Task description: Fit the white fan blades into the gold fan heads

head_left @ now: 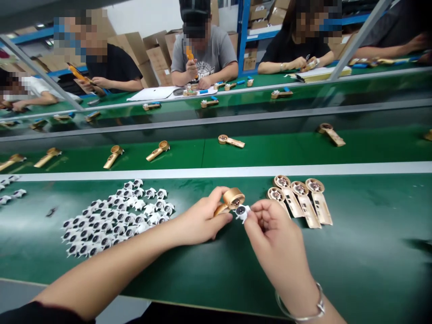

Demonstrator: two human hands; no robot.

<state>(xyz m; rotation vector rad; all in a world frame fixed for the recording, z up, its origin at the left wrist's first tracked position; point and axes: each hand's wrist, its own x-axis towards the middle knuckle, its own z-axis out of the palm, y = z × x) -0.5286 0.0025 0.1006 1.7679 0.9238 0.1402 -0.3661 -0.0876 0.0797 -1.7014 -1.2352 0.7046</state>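
left hand [199, 217] gripping handle [232, 199], right [276, 236] pinching part [242, 212]

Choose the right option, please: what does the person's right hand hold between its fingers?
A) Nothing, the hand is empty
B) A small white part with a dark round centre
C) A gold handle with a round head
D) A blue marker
B. The right hand pinches the small white part in its fingers, beside the gold round-headed handle held by the left hand.
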